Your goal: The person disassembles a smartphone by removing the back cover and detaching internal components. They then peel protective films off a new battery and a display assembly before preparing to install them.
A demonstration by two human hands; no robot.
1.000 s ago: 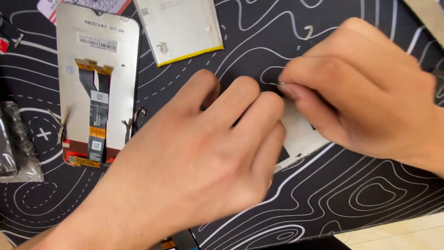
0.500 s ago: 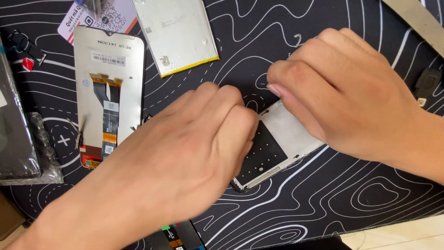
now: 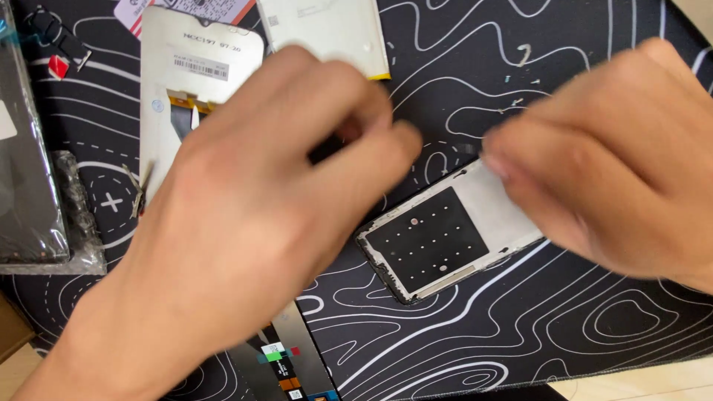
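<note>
A phone frame (image 3: 445, 238), a silver rim around a dark dotted panel, lies tilted on the black mat (image 3: 564, 312). My right hand (image 3: 616, 156) covers its upper right end, fingers closed down on it. My left hand (image 3: 260, 215) is blurred, above the mat just left of the frame and no longer on it. Its fingers are curled, and I cannot make out anything in them.
A phone screen assembly (image 3: 200, 67) with an orange flex cable lies face down at the back left, a pale flat plate (image 3: 327, 30) beside it. A dark slab in clear wrap (image 3: 30, 186) sits at the left edge. A strip with coloured tags (image 3: 286, 364) lies near the front.
My left hand has lifted off the phone frame and swung left, uncovering the dark panel. My right hand stays on the frame's far end. The view has shifted.
</note>
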